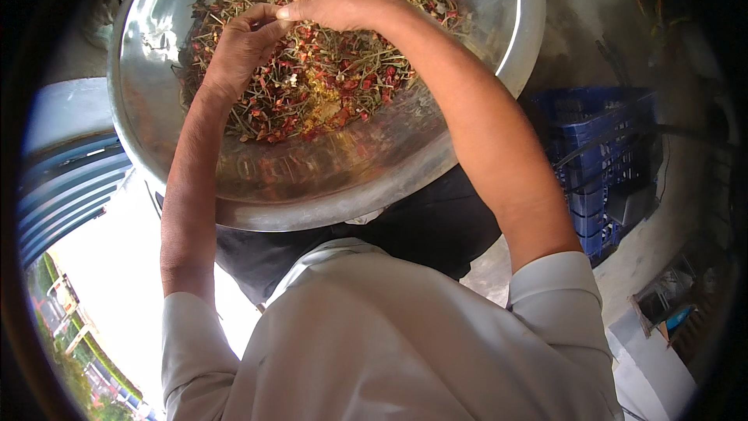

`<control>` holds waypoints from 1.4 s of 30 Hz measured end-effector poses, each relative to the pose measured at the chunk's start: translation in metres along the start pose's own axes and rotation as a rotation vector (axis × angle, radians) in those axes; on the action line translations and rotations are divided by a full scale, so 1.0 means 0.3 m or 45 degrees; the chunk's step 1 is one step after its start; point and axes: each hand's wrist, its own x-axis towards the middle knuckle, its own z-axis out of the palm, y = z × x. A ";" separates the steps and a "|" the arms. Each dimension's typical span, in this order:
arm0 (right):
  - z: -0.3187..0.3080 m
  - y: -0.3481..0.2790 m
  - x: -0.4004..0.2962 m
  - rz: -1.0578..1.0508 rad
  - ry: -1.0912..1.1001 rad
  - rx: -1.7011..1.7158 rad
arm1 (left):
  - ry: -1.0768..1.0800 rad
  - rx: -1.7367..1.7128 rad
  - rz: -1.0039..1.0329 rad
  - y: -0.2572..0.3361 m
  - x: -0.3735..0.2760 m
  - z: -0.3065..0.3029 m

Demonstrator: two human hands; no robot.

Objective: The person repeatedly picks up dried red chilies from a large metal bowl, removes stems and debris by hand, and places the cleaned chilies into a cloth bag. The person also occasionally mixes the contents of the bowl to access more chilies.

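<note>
A wide, shiny metal basin (327,213) lies before me, holding a loose heap of plant matter (345,82) with green stems and red and yellow bits. Over the heap, my left hand (248,41) and my right hand (345,0) meet at the fingertips. Thumb and fingers of each are pinched together, and the fingertips of the two touch or nearly touch. Whatever may be between them is too small to make out. A small white piece and a patch of yellow bits show in the heap below my hands.
Blue plastic crates (590,181) stand on the floor right of the basin, with dark cables near them. A blue slatted surface (76,175) is at the left. At lower right are a pale block (651,356) and dark objects.
</note>
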 end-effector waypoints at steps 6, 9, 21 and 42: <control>0.022 0.000 0.015 -0.012 -0.052 -0.123 | 0.009 0.072 -0.032 0.022 -0.016 0.031; 0.023 -0.001 0.012 0.073 0.002 0.022 | 0.064 -0.074 -0.039 0.007 -0.006 0.015; 0.030 0.000 -0.005 0.250 0.153 0.724 | 0.129 -0.318 -0.070 0.023 -0.014 0.044; 0.092 -0.025 -0.024 -0.188 0.360 -0.045 | 0.057 -0.589 -0.183 0.004 -0.029 0.080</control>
